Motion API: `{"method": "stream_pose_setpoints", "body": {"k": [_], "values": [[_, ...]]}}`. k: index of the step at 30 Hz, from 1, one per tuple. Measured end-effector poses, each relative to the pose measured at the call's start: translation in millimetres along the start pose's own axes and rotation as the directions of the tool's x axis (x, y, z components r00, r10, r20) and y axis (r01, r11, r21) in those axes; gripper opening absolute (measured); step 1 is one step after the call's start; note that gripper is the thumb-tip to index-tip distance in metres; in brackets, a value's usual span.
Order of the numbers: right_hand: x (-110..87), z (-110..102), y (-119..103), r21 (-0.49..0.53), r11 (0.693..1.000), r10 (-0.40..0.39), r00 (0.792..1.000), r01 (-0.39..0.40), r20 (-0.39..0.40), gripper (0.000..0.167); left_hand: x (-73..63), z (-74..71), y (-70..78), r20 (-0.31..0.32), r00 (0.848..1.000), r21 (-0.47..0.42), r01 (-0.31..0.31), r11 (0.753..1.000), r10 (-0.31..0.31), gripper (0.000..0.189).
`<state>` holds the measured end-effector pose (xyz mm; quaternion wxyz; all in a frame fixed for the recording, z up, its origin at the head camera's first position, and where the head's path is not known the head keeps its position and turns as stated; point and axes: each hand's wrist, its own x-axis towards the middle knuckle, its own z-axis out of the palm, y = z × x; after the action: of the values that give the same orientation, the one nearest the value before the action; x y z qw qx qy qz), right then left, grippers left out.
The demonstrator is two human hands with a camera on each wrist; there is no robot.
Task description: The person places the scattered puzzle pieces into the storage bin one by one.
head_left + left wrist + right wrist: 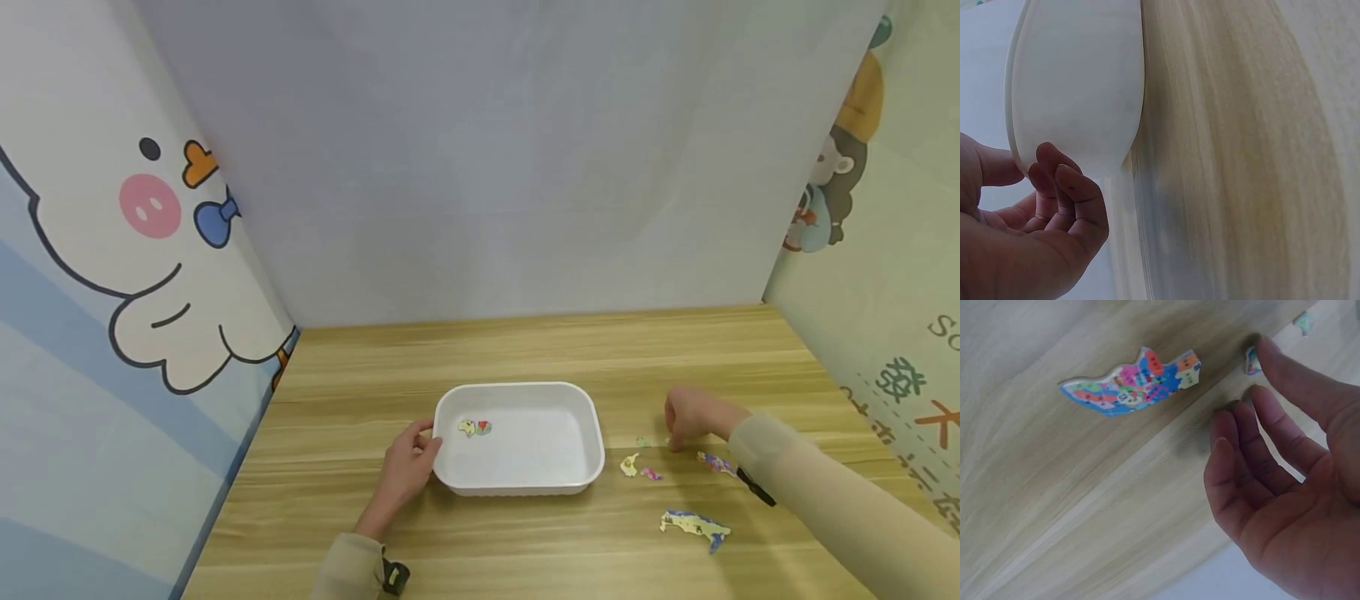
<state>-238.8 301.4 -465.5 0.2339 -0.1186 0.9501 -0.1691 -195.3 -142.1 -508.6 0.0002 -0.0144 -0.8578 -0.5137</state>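
My left hand (408,464) holds the left rim of a white plastic tray (517,490), thumb at the rim and fingers curled against the outer wall, as the left wrist view (1041,231) shows. Over the table on the right, my right hand (692,415) reaches down with fingers bent. A small colourful puzzle piece (1251,360) sits right at its thumb and index tips, which stand apart. Close by lies a long, multicoloured, map-like puzzle piece (1132,387). Inside the tray, toward its left, are a pale yellow piece (467,427) and a red-green piece (484,427).
Between tray and right hand lie a yellow piece (629,465), a pink piece (651,474) and a small green piece (642,442). A larger yellow-and-blue piece (696,525) is nearer the front of the wooden table (525,350). Cloth-covered walls (480,167) enclose its back and sides.
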Motion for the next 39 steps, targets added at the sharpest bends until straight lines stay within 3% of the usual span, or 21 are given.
{"method": "stream_pose_setpoints", "body": {"k": [13,22,32,39], "values": [[1.7,4,1,-0.056,0.995,-0.087,0.995,0.084,-0.054,0.019,-1.1,-0.1,4.6,0.002,1.0,-0.014,0.021,1.0,-0.021,0.031],[2.0,4,-4,-0.044,0.995,-0.09,0.994,0.087,-0.066,0.021,0.1,-0.7,4.9,-0.006,1.0,-0.008,0.03,1.0,-0.03,0.031],[6.2,1,-2,-0.069,0.992,-0.108,0.993,0.105,-0.041,0.015,-0.1,-0.7,2.1,-0.008,0.999,-0.003,0.035,0.999,-0.035,0.031],[3.2,-6,-6,-0.001,0.997,-0.078,0.997,0.078,0.002,0.009,-1.8,0.1,3.1,-0.016,1.0,-0.005,0.015,1.0,-0.015,0.03]]}}
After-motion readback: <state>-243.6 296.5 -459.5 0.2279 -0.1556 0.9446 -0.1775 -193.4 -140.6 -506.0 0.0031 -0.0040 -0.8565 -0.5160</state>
